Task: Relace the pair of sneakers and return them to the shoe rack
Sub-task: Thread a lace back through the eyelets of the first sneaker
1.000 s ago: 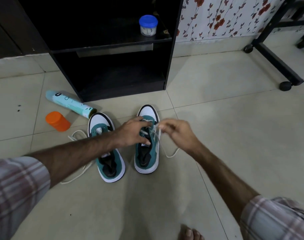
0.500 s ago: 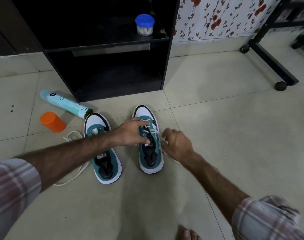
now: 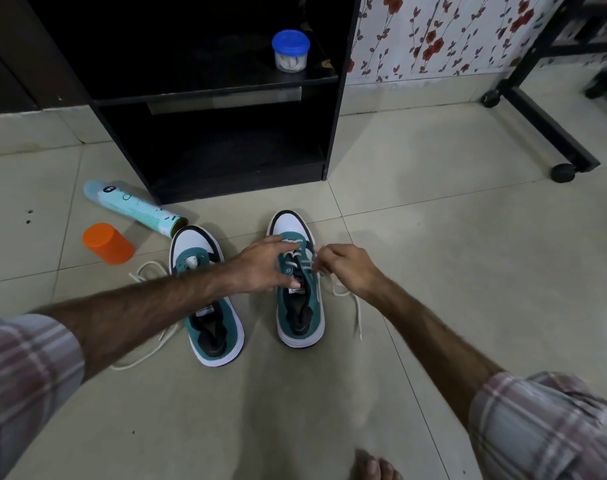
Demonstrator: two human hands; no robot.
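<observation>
Two teal, white and black sneakers stand side by side on the tiled floor, toes toward the black shoe rack [image 3: 333, 109]. My left hand [image 3: 264, 268] grips the lace area of the right sneaker [image 3: 300, 317], thumb on its tongue. My right hand [image 3: 350, 270] pinches the white lace [image 3: 355, 310] beside that shoe's right eyelets; the lace's free end trails down on the floor. The left sneaker [image 3: 208, 327] has a loose white lace [image 3: 146, 271] looping out on the floor to its left, partly hidden under my left forearm.
A teal spray can [image 3: 132, 207] lies on the floor left of the rack, an orange cap [image 3: 108, 243] beside it. A blue-lidded jar [image 3: 290, 50] sits on the rack's shelf. A black wheeled frame [image 3: 544, 133] stands at the right. My bare toes [image 3: 374, 465] show at the bottom.
My right hand dropped to the floor beside the right sneaker, then rose again to the eyelets with the lace pinched. My left hand stayed on the shoe.
</observation>
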